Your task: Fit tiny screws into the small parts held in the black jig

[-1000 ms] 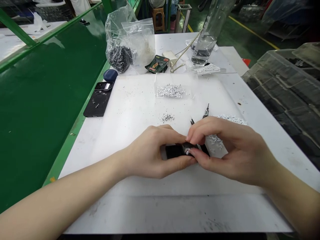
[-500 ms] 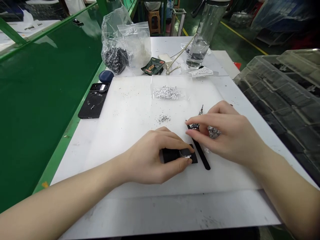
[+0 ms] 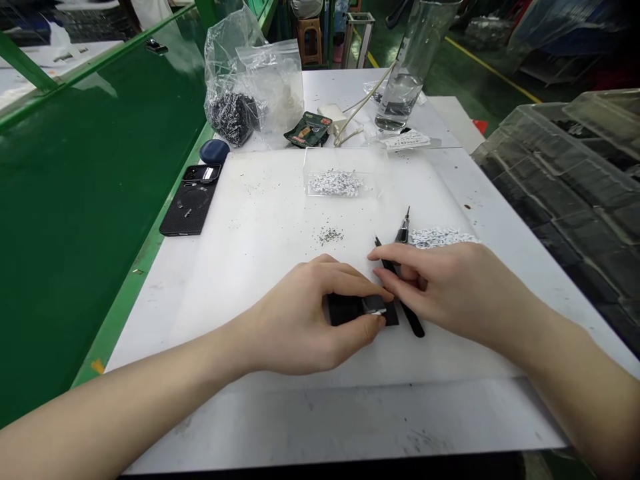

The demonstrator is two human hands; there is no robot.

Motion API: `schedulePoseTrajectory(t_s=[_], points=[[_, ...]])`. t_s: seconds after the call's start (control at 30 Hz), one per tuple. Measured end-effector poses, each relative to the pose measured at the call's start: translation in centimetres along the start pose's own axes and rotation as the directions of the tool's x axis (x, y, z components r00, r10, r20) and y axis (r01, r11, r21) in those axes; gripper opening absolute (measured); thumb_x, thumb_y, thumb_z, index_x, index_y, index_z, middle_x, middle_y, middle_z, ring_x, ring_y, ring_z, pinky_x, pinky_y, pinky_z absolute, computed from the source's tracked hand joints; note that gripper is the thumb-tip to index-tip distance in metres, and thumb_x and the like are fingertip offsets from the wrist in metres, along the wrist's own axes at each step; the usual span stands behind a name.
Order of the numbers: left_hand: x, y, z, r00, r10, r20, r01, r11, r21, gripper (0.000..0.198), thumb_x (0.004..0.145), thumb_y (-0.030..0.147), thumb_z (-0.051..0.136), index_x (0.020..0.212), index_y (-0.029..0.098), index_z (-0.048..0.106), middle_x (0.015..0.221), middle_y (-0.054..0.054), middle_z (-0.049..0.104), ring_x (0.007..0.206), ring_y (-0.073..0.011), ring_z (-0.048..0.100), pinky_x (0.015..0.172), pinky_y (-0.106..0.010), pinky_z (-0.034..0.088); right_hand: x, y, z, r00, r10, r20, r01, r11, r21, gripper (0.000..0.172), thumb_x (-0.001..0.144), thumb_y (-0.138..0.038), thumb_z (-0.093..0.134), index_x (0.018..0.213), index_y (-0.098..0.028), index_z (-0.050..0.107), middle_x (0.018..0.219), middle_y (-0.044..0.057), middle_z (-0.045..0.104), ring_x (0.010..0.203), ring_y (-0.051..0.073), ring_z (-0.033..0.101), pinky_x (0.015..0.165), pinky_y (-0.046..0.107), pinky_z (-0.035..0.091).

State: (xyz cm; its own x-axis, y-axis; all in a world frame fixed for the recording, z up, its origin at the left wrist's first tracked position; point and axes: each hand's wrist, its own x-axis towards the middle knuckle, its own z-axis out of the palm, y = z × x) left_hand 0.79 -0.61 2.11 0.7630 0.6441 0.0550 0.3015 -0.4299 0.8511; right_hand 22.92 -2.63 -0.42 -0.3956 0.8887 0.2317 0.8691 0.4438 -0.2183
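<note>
My left hand (image 3: 320, 313) is closed on a small dark block with a shiny light edge (image 3: 374, 305), pinched between thumb and fingers. The block rests on a flat black piece (image 3: 393, 316) on the white mat, and the fingers hide part of both. My right hand (image 3: 440, 280) hovers over black tweezers (image 3: 413, 321) lying slantwise on the mat; its thumb and index finger are apart with nothing visible between them. Just beyond it lie a thin pointed pen-like tool (image 3: 403, 230) and a heap of small white-and-black pieces (image 3: 440, 237).
A clear tray (image 3: 335, 183) of tiny white pieces and a scatter of dark bits (image 3: 331, 235) lie ahead. A phone (image 3: 190, 200) is at left. Plastic bags (image 3: 250, 87) and a water bottle (image 3: 400, 100) stand at the back. Stacked clear boxes (image 3: 560, 180) line the right.
My right hand has moved down slightly towards me, uncovering the pen-like tool and the heap of small pieces. My left hand keeps its grip on the block. The view has shifted slightly.
</note>
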Motion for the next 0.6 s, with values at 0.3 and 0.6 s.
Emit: schedulePoseTrajectory(t_s=[0.3, 0.6], points=[[-0.1, -0.4, 0.1, 1.0, 0.02, -0.002, -0.02, 1.0, -0.015, 0.021, 0.086, 0.02, 0.065, 0.103, 0.017, 0.076, 0.101, -0.004, 0.078, 0.097, -0.0192, 0.07, 0.085, -0.028, 0.057, 0.1, 0.7, -0.5, 0.998, -0.036, -0.055, 0.047, 0.977, 0.21, 0.013, 0.084, -0.021, 0.062, 0.088, -0.028, 0.073, 0.052, -0.006, 0.054, 0.044, 0.01, 0.048, 0.048, 0.027, 0.041], [0.2, -0.1, 0.0, 1.0, -0.024, -0.008, 0.024, 0.997, -0.071, 0.02, 0.087, 0.02, 0.067, 0.103, 0.016, 0.078, 0.096, -0.004, 0.079, 0.092, -0.0176, 0.07, 0.077, -0.026, 0.056, 0.0, -0.4, -2.4, 0.919, 0.303, -0.252, -0.042, 0.712, 0.701, 0.024, 0.091, -0.019, 0.058, 0.099, -0.033, 0.076, 0.064, -0.003, 0.073, 0.056, 0.017, 0.068, 0.05, 0.031, 0.053]])
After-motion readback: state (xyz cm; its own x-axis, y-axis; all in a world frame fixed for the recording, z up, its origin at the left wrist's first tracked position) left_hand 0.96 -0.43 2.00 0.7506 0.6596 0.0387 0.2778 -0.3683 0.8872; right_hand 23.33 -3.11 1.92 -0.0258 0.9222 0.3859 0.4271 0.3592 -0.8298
